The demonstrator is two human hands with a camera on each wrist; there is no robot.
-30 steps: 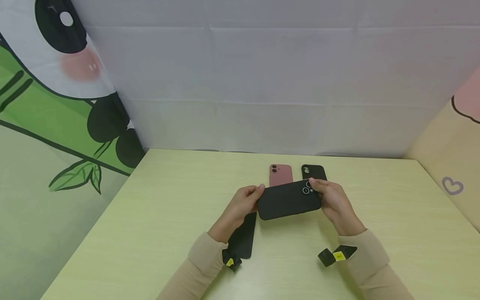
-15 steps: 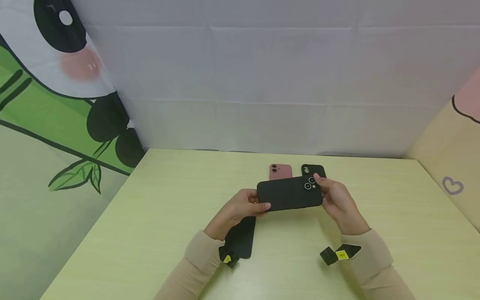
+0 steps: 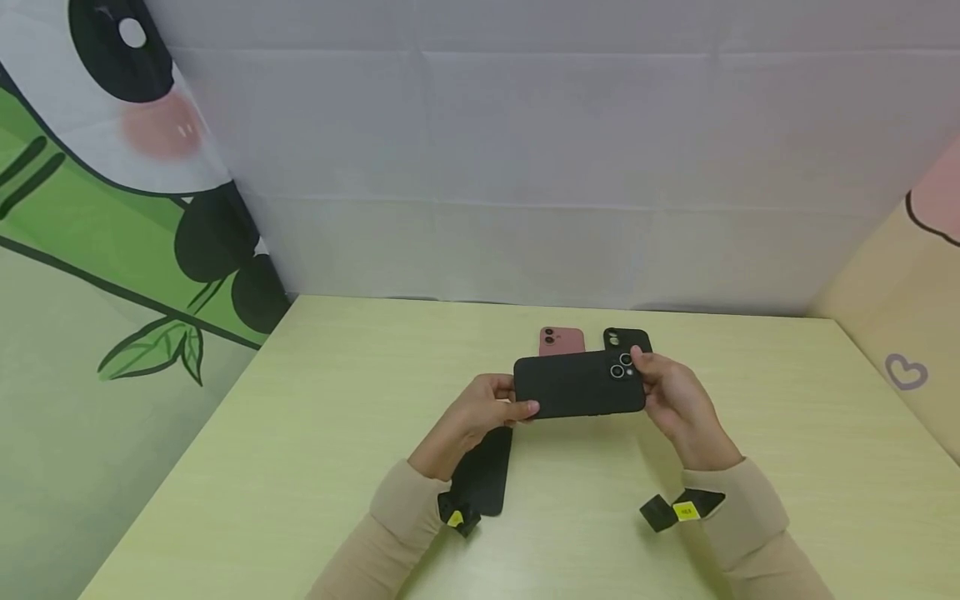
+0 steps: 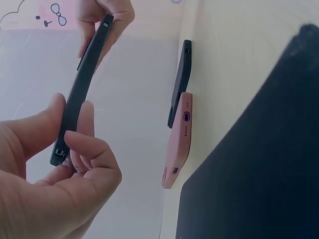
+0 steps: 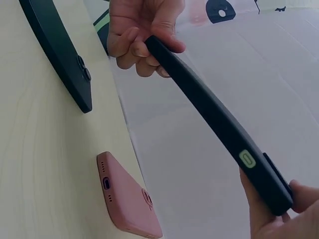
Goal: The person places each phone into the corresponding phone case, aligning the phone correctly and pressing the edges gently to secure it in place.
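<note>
A phone in a black case [image 3: 566, 386] is held sideways above the table, its two-lens camera end to the right. My left hand [image 3: 476, 418] pinches its left end, thumb on the near face and fingers behind. My right hand [image 3: 681, 410] grips the other end beside the lenses. The left wrist view shows the held phone [image 4: 82, 94] edge-on, with a port at its lower end. In the right wrist view, a pale green button-shaped spot marks the long edge of the held phone [image 5: 209, 112]. Another black phone [image 3: 486, 475] lies partly hidden under my left wrist.
Behind the held phone, a pink phone [image 3: 562, 340] and a smaller black phone [image 3: 628, 338] lie on the pale wooden table [image 3: 360, 375], both partly covered in the head view. A light cloth wall [image 3: 487, 167] stands along the table's back edge.
The left thumb has moved from the phone's upper left corner to its lower left. The phone has levelled out and risen slightly, covering more of the pink phone.
</note>
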